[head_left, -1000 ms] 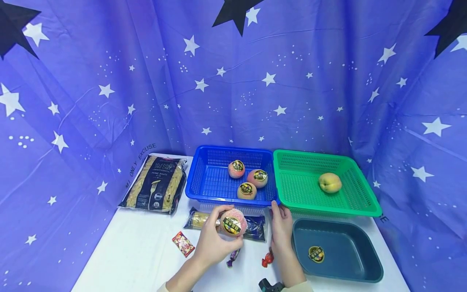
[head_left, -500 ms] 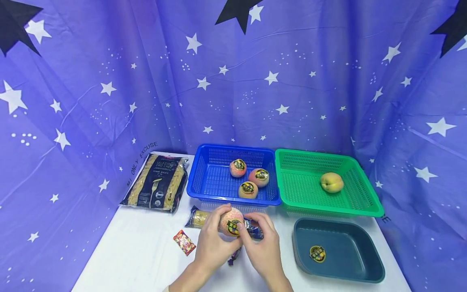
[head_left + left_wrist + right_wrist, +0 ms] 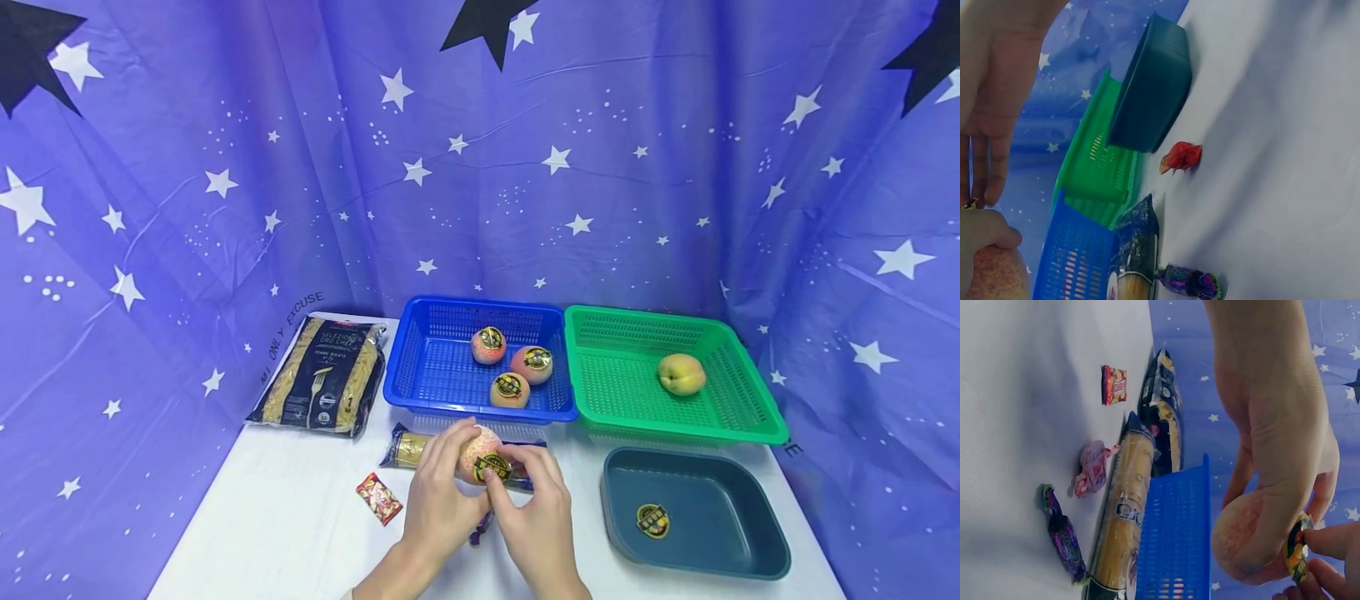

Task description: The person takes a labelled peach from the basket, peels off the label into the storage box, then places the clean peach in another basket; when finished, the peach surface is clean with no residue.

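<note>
The left hand [image 3: 438,500] cupped a round pink-speckled peach [image 3: 480,454], fingers curled round it, holding it up above the white desk [image 3: 285,525] just in front of the blue plastic mesh basket [image 3: 435,367]. The right hand [image 3: 536,517] came in from the other side, its fingertips [image 3: 491,477] pinching the black-and-gold round sticker [image 3: 492,467] on the fruit's front face; the right wrist view showed that sticker [image 3: 1297,547] lifted at its edge between the fingers.

Inside the blue basket sat three more stickered peaches [image 3: 510,367]. Just right of the blue basket stood a green plastic mesh basket [image 3: 615,392] with one bare yellow peach [image 3: 681,373]. In front of the green one, to the right of the blue basket's near edge, lay a dark teal plastic tub [image 3: 705,550] with a loose sticker [image 3: 653,520] on its floor. Left of the blue basket lay a dark bag of penne pasta [image 3: 322,375]; below the hands, a spaghetti packet [image 3: 408,450], a small red snack sachet [image 3: 378,498] and a purple wrapped sweet [image 3: 480,527].
</note>
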Demonstrator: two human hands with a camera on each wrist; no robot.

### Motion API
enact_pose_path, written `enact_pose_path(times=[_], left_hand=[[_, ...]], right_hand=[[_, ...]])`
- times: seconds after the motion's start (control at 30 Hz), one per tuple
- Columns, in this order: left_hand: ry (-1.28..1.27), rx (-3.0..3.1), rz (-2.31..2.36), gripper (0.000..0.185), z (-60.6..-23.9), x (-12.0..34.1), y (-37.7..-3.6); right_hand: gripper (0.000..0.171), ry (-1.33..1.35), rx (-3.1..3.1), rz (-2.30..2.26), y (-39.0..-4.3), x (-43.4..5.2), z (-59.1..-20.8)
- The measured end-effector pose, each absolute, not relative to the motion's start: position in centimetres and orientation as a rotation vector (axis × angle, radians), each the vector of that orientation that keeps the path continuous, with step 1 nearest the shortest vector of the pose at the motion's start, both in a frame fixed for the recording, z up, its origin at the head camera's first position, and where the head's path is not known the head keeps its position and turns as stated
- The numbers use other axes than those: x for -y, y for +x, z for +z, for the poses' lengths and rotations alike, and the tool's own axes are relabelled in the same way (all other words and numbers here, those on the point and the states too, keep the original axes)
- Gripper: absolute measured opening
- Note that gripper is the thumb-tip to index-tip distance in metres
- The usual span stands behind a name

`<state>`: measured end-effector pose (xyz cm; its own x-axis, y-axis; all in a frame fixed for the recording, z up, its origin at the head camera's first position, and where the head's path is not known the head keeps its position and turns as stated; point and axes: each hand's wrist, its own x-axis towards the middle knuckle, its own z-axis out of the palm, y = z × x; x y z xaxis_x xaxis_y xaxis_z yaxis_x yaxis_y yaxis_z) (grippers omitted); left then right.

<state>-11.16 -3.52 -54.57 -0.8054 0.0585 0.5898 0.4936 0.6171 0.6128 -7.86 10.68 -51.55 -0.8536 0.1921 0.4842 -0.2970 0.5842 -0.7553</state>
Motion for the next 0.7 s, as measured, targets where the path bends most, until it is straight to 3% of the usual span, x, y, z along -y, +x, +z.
enact_pose_path(times=[0.2,0.37,0.7], left_hand=[[-0.414,2.357,-1.114,0.087,-54.6,3.5,-10.9],[-0.365,2.367,-1.155,0.088,-54.7,3.4,-10.9],[-0.272,2.408,-1.315,0.088,-54.9,3.9,-10.7]], right_hand=[[0.042,0.052,2.292,1.306,-7.5,-10.9,-51.1],[0.033,0.026,2.312,1.454,-7.0,-11.6,-50.3],[0.027,-0.063,2.386,1.569,-6.4,-16.4,-48.6]])
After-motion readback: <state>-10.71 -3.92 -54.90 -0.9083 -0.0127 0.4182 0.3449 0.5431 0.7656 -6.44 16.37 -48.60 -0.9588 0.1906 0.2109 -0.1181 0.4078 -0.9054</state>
